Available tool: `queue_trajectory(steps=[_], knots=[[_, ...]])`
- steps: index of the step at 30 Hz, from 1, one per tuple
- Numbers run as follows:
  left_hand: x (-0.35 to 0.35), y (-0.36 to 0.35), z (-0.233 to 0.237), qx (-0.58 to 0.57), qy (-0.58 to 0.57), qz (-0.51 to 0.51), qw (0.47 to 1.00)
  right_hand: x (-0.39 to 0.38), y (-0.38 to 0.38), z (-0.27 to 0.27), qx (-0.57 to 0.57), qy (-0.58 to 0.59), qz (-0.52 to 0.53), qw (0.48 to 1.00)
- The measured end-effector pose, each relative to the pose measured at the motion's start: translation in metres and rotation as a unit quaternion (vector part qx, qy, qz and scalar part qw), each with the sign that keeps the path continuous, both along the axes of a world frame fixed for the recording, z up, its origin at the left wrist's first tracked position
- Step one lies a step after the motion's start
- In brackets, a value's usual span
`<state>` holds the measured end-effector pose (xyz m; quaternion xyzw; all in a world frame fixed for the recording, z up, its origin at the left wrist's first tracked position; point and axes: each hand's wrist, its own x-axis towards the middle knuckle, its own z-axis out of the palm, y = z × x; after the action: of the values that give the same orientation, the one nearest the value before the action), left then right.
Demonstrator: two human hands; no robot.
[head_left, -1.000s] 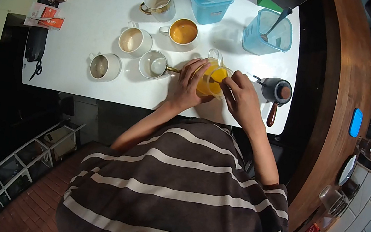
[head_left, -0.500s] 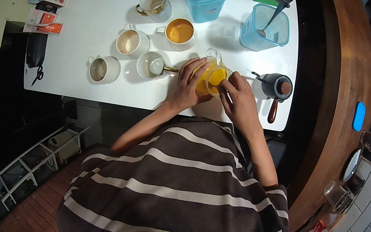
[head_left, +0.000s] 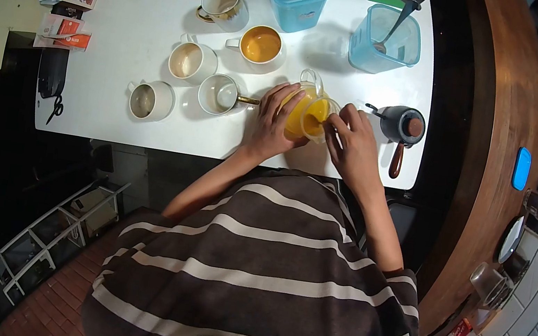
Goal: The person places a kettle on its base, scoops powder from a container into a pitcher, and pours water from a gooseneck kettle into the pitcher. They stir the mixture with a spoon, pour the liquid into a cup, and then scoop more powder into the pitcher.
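Note:
A yellow pitcher-like vessel (head_left: pixel 315 113) with a clear rim and a clear looped handle stands close to the table's front edge, tilted toward my right side. My left hand (head_left: pixel 273 121) wraps its fingers round the vessel's left side. At the right of the rim, my right hand (head_left: pixel 355 141) pinches with thumb and fingertips; what lies between them is too small to make out. Just left of my left hand sits a white cup (head_left: pixel 217 96) with a gold handle. To the right of my right hand is a dark kettle (head_left: pixel 401 124) with a wooden handle.
Several mugs stand to the left and behind, among them one with an orange inside (head_left: pixel 261 45). Two blue plastic tubs (head_left: pixel 299 5) are at the back, the right one holding a scoop (head_left: pixel 398 25). Packets (head_left: pixel 69 32) and scissors (head_left: pixel 56 107) lie at the left edge.
My right hand has shifted slightly to the right, from over the vessel's opening to its rim. My left hand and the vessel have stayed nearly still.

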<state>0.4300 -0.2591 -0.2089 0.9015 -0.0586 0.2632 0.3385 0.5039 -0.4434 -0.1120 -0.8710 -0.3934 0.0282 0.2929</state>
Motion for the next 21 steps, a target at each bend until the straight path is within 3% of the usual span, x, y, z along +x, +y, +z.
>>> queue_trajectory(steps=[3,6,12,15,18,21], knots=[[-0.001,0.0,0.0,0.008,0.006,-0.003,1.0,0.0,0.005,-0.001,0.04,0.062,0.012,0.997],[-0.001,0.0,0.0,-0.01,0.013,-0.005,1.0,0.006,0.009,0.0,0.057,0.035,0.0,0.998],[0.001,0.0,-0.001,0.008,-0.002,0.0,1.0,0.011,0.0,0.0,-0.017,-0.052,-0.026,0.998],[0.0,0.0,-0.001,0.009,-0.001,-0.002,1.0,0.003,-0.001,0.002,-0.02,-0.013,-0.02,1.0],[0.0,0.0,-0.001,0.001,-0.006,0.0,1.0,-0.003,0.004,0.0,0.055,0.086,-0.001,0.995],[0.0,0.0,0.0,-0.001,0.0,-0.004,1.0,0.001,0.01,-0.003,0.072,0.068,-0.024,0.995]])
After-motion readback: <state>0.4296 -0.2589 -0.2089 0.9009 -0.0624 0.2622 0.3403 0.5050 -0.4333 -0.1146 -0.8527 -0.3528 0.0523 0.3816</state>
